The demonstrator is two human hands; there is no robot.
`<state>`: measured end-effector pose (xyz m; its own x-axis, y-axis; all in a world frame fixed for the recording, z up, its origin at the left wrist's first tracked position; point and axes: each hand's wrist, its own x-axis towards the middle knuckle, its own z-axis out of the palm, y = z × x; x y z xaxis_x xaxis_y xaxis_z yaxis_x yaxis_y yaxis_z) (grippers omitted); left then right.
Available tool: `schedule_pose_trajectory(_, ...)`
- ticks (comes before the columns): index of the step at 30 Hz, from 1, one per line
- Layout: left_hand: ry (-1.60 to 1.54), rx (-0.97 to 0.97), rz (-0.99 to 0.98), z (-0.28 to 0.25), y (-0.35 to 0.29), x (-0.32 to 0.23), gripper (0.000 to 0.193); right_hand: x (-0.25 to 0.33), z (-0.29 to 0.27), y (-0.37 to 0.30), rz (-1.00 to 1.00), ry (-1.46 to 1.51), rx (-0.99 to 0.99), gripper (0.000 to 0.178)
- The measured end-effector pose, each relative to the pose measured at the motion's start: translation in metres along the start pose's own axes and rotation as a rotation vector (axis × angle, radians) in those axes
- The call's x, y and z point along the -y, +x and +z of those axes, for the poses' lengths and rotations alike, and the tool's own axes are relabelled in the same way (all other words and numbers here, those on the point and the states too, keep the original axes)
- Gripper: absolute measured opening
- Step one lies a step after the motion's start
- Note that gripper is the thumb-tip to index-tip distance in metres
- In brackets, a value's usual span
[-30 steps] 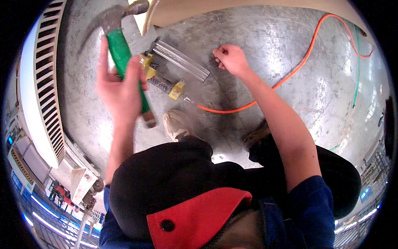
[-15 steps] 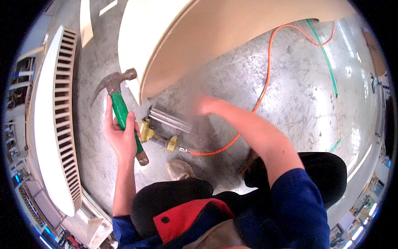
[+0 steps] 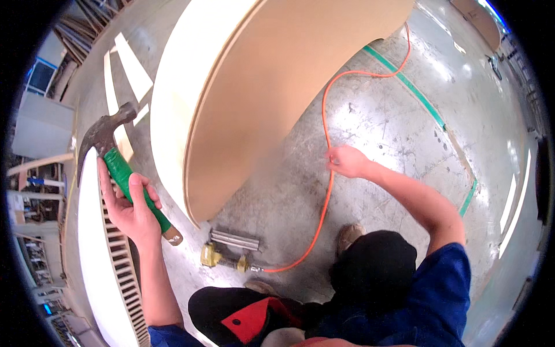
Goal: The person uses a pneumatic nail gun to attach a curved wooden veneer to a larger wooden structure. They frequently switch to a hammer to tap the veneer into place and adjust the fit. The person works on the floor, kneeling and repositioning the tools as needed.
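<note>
In my left hand [image 3: 132, 211] is a claw hammer [image 3: 118, 165] with a dark metal head and a green-wrapped handle, its head up and tilted left. The fingers wrap round the handle, thumb on top. My right hand [image 3: 348, 161] is out over the floor with its fingers curled together, fingertips overlapping the orange air hose [image 3: 325, 202]. Whether they pinch the hose or something small is hidden. Below and between my hands a yellow nail gun [image 3: 222, 258] with a silver magazine lies on the concrete, joined to the hose.
A large curved panel piece [image 3: 243, 110], white outside and brown on its face, stands ahead of me. At left lies a long white curved piece [image 3: 95, 248] with slatted ribs. White strips [image 3: 134, 69] lie beyond it. Green tape [image 3: 416, 95] marks the floor at right.
My right hand has moved right, from near the nail gun to the orange hose. The hammer stays in my left hand, now farther left. My view has shifted, with the nail gun lower in it.
</note>
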<state>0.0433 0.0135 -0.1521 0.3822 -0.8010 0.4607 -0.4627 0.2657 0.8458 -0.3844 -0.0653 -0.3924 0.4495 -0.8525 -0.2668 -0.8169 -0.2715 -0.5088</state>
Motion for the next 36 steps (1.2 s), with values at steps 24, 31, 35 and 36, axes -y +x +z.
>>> schedule_pose_trajectory(24, 0.417, 0.351, 0.128, 0.213, 0.130, -0.199, 0.066, -0.202, 0.071, 0.018, 1.189, -0.023, -0.842, 0.074)
schedule_pose_trajectory(31, 0.266, 0.198, 0.298, 0.264, 0.154, -0.249, 0.066, -0.198, 0.048, 0.020, 1.233, 0.011, -0.744, 0.075)
schedule_pose_trajectory(35, 0.582, 0.475, 0.210, 0.300, 0.173, -0.261, 0.066, -0.198, 0.042, 0.020, 1.258, 0.017, -0.731, 0.077)
schedule_pose_trajectory(36, 0.613, 0.510, 0.206, 0.304, 0.181, -0.276, 0.066, -0.198, 0.042, 0.020, 1.257, 0.020, -0.727, 0.077)
